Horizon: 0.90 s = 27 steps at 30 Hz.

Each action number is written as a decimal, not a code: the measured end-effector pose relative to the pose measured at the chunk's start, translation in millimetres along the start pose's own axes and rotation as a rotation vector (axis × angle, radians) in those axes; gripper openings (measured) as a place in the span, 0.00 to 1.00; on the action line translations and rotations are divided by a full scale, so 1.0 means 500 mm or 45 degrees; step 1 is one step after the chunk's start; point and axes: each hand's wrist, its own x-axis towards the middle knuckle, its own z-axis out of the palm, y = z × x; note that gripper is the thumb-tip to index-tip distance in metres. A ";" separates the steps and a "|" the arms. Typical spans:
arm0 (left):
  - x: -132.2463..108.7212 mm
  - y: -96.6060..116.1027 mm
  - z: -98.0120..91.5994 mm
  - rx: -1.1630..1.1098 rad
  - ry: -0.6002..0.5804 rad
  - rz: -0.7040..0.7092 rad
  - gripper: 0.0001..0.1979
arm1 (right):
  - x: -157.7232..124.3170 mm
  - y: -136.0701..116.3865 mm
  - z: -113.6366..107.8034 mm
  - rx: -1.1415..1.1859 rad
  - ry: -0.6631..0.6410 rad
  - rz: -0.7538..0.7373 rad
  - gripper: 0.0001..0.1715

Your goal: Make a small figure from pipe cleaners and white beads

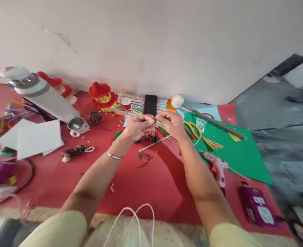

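The whole view is blurred, worst at the left edge, where a pile of things beside the white paper (35, 137) cannot be made out. What the hands hold is small and partly hidden by the fingers: a thin strand (159, 123), too smeared to tell whether it is wire or straw. Something small and clear seems to hang below it, but its shape is lost. The purple box (256, 206) at lower right is smeared, and its label cannot be read.

Both forearms reach forward from the lap and meet over the middle of the red mat (141, 185). The left hand (138, 127), with a bracelet (114, 156) at its wrist, is curled, its fingertips pinching the strand's left end. The right hand (173, 125) faces it, knuckles up, and pinches the other end. The fingertips of the two hands are almost touching.

The strand is held above the mat, just in front of a dark phone (150, 104). A pale stick (153, 145) lies on the mat below. Yellow scissors (194, 129) lie just right of the right hand, on a green sheet (233, 151), and a pink glue gun (217, 166) lies beside the right forearm.
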 end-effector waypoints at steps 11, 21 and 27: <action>0.007 0.000 0.002 0.659 0.168 0.518 0.02 | 0.000 0.009 0.003 -0.213 0.062 -0.108 0.11; 0.014 -0.008 -0.004 0.737 0.413 0.729 0.02 | 0.003 -0.010 0.015 -0.255 -0.050 -0.152 0.13; -0.002 0.020 0.013 0.775 0.345 0.869 0.03 | 0.001 -0.027 0.020 0.095 -0.123 0.118 0.13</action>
